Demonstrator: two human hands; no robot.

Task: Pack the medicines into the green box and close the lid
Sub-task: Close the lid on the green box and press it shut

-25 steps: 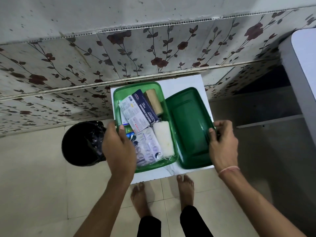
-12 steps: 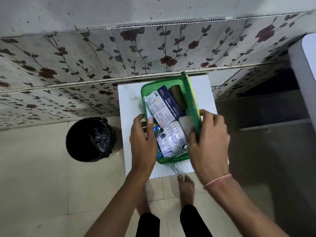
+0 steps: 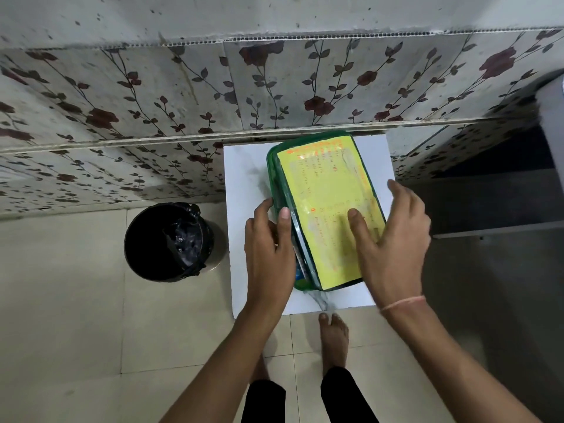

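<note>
The green box (image 3: 272, 166) stands on a small white table (image 3: 244, 178). Its lid (image 3: 326, 190), covered by a yellow label with orange print, lies over the box, with a gap still showing along the left and near edge. A sliver of the medicines (image 3: 300, 264) shows in that gap; the others are hidden. My left hand (image 3: 268, 242) grips the box's left near rim, thumb on the edge. My right hand (image 3: 393, 236) lies flat on the lid's near right part, fingers spread.
A black bin (image 3: 171, 242) lined with a black bag stands on the tiled floor left of the table. A flower-patterned wall runs behind. My bare feet (image 3: 334, 337) are at the table's near edge. A grey surface (image 3: 554, 117) is at far right.
The lid has swung from flat open on the right, through upright, down onto the box. My right hand moved with it and now rests on top. My left hand stayed on the box's left side.
</note>
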